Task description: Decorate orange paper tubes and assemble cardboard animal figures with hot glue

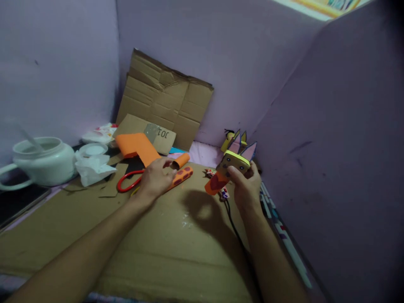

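My right hand point(248, 185) grips a cardboard animal figure with a drawn face point(235, 163), two pointed pink ears and a yellow edge on top. Below its head is an orange paper tube body with a red patch point(217, 183). Left of it, my left hand point(158, 179) is over the cardboard, fingers curled at the near end of a small plain orange paper tube point(181, 160). Under that lies a longer orange tube with dark red spots point(182, 176). Scissors with a red handle point(129, 181) lie partly hidden beneath my left hand.
A folded orange sheet point(137, 147) and cardboard pieces point(167, 97) stand behind. At left are a white pot point(44, 162) and crumpled white tissue point(93, 170). A yellow figure point(227, 139) stands in the back corner. A black cable point(235, 229) runs beside my right arm, near the wall.
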Demonstrator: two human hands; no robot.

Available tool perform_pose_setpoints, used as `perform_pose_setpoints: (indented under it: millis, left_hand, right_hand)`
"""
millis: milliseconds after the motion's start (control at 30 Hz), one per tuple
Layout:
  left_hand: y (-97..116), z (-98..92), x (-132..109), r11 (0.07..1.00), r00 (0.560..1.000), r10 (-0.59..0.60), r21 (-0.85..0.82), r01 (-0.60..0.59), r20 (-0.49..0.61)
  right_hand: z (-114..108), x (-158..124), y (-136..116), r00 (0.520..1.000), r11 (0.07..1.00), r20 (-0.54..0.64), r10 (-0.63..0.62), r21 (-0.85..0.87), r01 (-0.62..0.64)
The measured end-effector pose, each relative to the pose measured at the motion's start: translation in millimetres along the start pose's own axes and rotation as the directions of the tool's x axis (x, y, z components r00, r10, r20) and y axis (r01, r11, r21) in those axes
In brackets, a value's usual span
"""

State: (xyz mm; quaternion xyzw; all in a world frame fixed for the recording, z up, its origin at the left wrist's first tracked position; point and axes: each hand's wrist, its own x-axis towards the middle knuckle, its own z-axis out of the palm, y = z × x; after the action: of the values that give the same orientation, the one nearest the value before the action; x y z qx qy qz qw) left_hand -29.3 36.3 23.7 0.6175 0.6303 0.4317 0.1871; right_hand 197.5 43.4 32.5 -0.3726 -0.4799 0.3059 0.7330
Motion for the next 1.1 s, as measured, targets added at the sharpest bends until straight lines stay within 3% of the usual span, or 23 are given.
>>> perform_pose_setpoints:
  millis: [233, 467, 600, 867, 1100]
  left_hand:
    - [-6, -1.5, 6, 0.977, 0.985, -0.127, 0.187, 0.104, 0.114]
    - [-3, 1.9, -3, 0.939, 0.967, 0.003, 0.331, -0.090, 0.255]
    - [-4, 2.8, -6, 0.917, 0.959, 0.062, 0.364, -0.165, 0.278]
    - [-11, 6.1, -3, 0.917, 0.955, 0.055, 0.364, -0.164, 0.291]
    - [-6, 5.0, -5, 0.930, 0.959, 0.065, 0.331, -0.158, 0.275]
  right_hand:
    - [-1, 0, -2, 0.999, 0.999, 0.014, 0.036, 0.013, -0.036]
    - [-3, 3, 5, 0.994, 0.994, 0.051, 0.096, 0.047, -0.098]
    - [-5, 4, 9, 0.989, 0.987, 0.081, 0.124, 0.090, -0.131]
    - [-4, 2, -1, 0.974, 0.966, 0.162, 0.159, 0.179, -0.188]
    - [-6, 3, -5, 0.946, 0.918, 0.187, 0.263, 0.253, -0.305]
